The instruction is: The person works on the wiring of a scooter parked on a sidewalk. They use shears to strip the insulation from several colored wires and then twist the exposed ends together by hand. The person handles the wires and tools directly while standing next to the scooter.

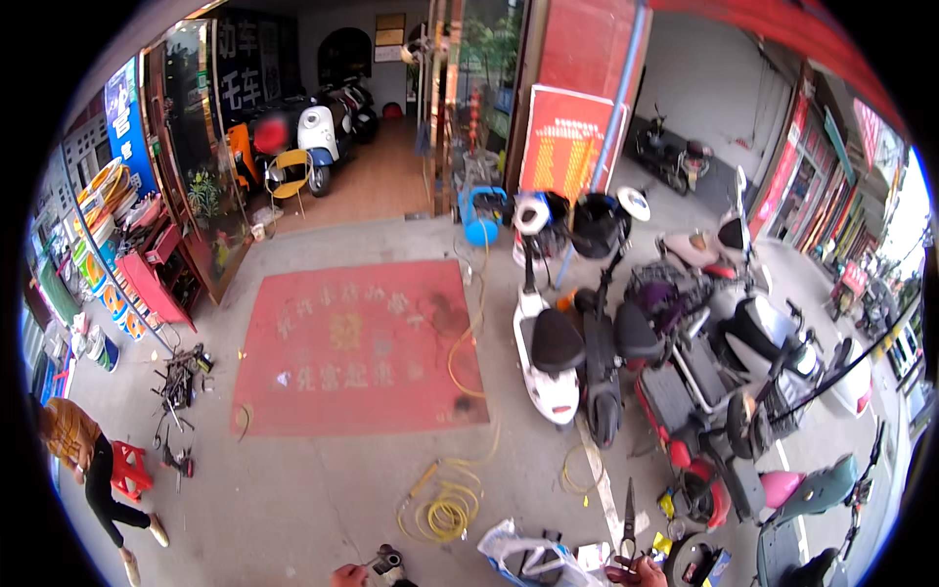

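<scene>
At the bottom edge my left hand (349, 576) is partly cut off. Its fingers look closed at the near end of a silver-and-black metal part (388, 560) with a round end, whose kind I cannot make out. My right hand (646, 571) is closed round the lower end of a scissor-like tool (629, 519), its long pointed dark jaws upward. Left of that hand lies a white-and-blue plastic bag (523, 553) with dark items in it. To the right are a black tyre (696, 562) and small yellow packages (668, 504).
Yellow hose (442, 511) lies coiled ahead on the concrete. Beyond it spreads a red mat (357, 352). Parked scooters (550, 357) crowd the right. At left, a person (83, 455) sits by a red stool (129, 470), near a heap of metal parts (178, 386).
</scene>
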`<state>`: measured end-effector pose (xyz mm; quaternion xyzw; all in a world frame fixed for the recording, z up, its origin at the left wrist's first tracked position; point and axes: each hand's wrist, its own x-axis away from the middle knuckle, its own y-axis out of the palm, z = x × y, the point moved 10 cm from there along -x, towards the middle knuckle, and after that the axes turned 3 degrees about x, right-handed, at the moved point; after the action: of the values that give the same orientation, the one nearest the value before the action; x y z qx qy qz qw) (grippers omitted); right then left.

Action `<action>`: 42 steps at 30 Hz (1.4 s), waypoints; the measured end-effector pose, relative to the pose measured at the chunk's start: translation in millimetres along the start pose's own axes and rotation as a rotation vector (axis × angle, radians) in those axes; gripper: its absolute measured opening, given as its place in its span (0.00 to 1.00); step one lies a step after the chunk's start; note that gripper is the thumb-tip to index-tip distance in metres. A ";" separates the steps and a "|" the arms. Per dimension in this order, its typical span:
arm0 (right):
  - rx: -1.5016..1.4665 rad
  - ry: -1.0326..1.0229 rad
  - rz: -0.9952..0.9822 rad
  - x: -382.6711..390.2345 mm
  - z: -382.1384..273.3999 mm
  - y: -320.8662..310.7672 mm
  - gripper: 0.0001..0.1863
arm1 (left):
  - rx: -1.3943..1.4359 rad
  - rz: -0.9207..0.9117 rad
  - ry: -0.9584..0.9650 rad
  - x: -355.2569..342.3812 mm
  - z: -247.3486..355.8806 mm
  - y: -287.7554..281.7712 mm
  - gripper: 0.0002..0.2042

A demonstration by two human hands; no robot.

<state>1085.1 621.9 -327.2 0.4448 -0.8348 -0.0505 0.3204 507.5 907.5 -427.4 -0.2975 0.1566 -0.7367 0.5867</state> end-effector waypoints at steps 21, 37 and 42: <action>1.136 -1.062 -0.934 -411.3 -42.7 887.9 0.13 | 1.361 -0.187 -0.323 -544.2 258.5 -214.1 0.24; 2.263 -0.469 -0.721 -1023.9 -142.8 675.8 0.09 | 1.091 0.004 -0.480 -982.4 278.3 -283.7 0.09; 1.214 0.556 0.535 -1014.6 -243.7 473.3 0.13 | 0.671 -0.147 -0.318 -1151.3 417.4 -261.3 0.09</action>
<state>1295.1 1740.8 -457.0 0.3210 -0.6837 0.6179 0.2186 720.6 2127.9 -246.0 -0.2099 -0.2081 -0.7319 0.6140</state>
